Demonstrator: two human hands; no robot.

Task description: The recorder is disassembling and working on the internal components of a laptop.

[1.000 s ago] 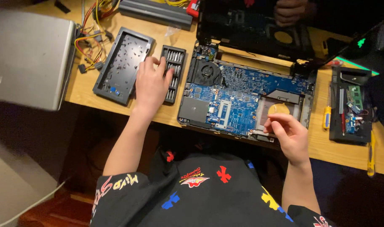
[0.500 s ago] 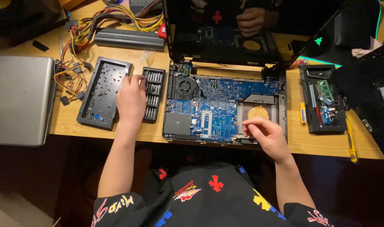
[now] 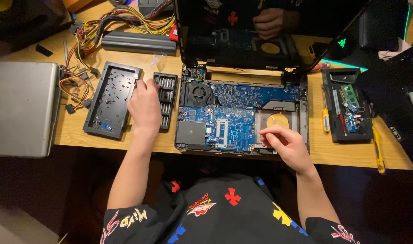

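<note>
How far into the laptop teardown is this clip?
Done: the laptop lies open with its blue board bared, and a dark cover panel sits set aside on the desk. In hand: the left hand rests on the bit case, and the right hand pinches near the empty drive bay. Left: the fan and board remain in place.

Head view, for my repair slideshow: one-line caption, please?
Left hand rests on a screwdriver bit set while right hand pinches at an opened laptop's blue motherboard.
</note>
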